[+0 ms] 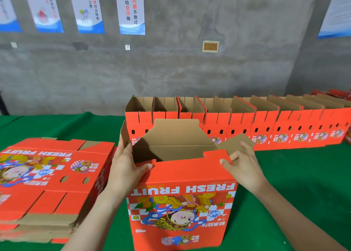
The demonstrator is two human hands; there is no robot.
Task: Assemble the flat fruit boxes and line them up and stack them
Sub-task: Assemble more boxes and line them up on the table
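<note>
Box [180, 203] gripped by left hand [125, 167], right hand [245, 165] fingers [226, 163]; stack [47, 174] beside, row [266, 121] possibly touching

Bright even light, soft blur, curved edges
</note>
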